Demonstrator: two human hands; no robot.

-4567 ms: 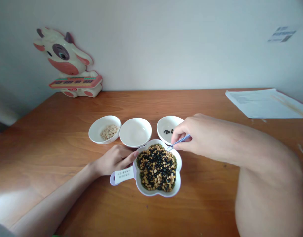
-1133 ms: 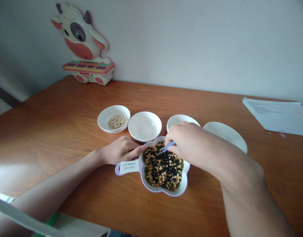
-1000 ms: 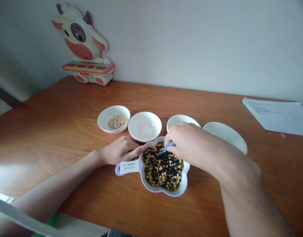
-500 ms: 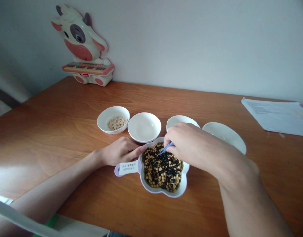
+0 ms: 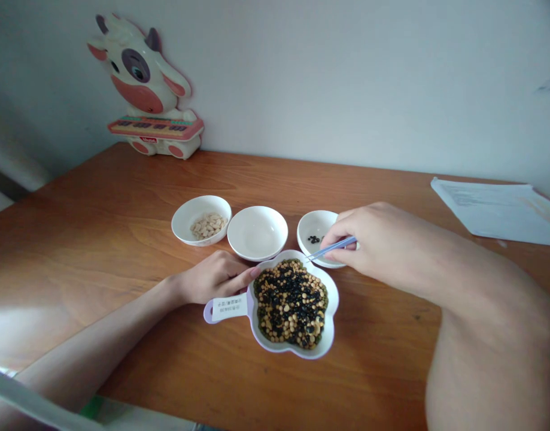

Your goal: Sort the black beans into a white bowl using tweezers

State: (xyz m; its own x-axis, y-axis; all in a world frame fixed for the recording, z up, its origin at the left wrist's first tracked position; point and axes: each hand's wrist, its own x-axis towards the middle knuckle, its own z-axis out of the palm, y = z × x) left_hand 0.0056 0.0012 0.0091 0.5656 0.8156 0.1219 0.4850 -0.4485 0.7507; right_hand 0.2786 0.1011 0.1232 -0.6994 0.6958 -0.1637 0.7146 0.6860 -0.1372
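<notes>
A white flower-shaped dish [image 5: 329,316] with a labelled handle holds mixed black, yellow and green beans [image 5: 290,302]. My left hand [image 5: 209,280] rests curled on the table, its fingertips touching the dish's left rim by the handle. My right hand [image 5: 373,242] pinches blue tweezers [image 5: 331,248] whose tips hang over the near rim of a small white bowl [image 5: 316,225] with a few black beans [image 5: 314,239]. Whether the tips hold a bean is too small to see. To the left stand an empty white bowl [image 5: 257,232] and a white bowl [image 5: 188,213] with pale seeds.
A cow-shaped toy with a keyboard [image 5: 144,90] stands at the back left against the wall. A stack of papers [image 5: 494,205] lies at the back right. The wooden table [image 5: 99,221] has its near edge at the bottom left.
My right hand has lifted the tweezers out of the mixed beans and swung right, over the bowl with black beans. It now covers the fourth white bowl. My left hand has stayed put.
</notes>
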